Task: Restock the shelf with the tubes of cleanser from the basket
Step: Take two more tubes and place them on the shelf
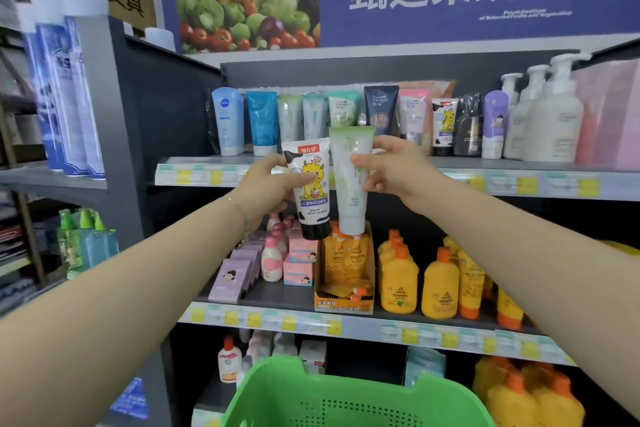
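Head view has both hands raised before the top shelf, each gripping a tube. The left hand (pixel 266 180) wraps thumb and fingers round the middle of a white cartoon tube (pixel 310 191). The right hand (pixel 391 166) pinches a pale green tube (pixel 351 184) in its upper half. Held by the body like this, I'd guess, the caps stay free to land first, matching the row of tubes (pixel 311 114) standing cap-down on the top shelf (pixel 450 163). Both long axes run near vertical, crimped ends up and caps down. The cartoon tube leans slightly, its black cap swung towards the green one. Whether the two touch I can't tell. Both hang before the shelf lip, well above the green basket (pixel 346 399).
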The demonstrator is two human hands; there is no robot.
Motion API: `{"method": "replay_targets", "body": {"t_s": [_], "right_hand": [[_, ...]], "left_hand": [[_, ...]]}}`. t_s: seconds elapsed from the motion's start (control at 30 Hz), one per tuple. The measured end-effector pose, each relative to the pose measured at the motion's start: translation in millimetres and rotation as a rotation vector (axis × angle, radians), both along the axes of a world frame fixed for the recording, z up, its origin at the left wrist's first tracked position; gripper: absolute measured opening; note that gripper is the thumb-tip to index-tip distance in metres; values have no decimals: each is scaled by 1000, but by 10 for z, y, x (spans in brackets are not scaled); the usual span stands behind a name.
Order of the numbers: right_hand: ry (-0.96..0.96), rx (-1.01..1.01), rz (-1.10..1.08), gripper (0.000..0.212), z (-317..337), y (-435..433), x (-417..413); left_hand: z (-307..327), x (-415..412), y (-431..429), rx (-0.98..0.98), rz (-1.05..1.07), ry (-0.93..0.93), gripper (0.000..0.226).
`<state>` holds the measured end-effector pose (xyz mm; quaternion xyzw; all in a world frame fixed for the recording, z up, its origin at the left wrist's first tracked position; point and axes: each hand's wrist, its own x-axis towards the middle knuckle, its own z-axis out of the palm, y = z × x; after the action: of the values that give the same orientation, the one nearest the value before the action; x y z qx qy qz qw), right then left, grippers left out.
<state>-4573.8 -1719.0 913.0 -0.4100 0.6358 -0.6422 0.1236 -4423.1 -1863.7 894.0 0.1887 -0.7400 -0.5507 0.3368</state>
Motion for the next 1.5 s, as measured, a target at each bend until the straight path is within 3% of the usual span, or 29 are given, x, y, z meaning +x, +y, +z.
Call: {"method": "replay_targets", "body": {"t_s": [0.37,0.67,0.77,0.87,1.03,1.5], "right_hand": [[-33,-51,111,22,269,-479,91],[-26,-109,118,28,678,-938,66],[-21,-141,78,27,788,-1086,41],[4,-161,18,26,877,-1214,-4],[59,-162,-78,4,958,-1489,-101],[119,-62,-344,7,1009,-2459,-504]], "left_hand": [[332,115,-405,-51,50,57,30],[679,90,-878,-72,16,112,40],[774,67,-1026,-83,16,115,44],[850,22,-1180,-83,38,156,33],[931,-96,-1468,-100,117,238,27],[891,-312,-1999,-162,75,225,33]]}}
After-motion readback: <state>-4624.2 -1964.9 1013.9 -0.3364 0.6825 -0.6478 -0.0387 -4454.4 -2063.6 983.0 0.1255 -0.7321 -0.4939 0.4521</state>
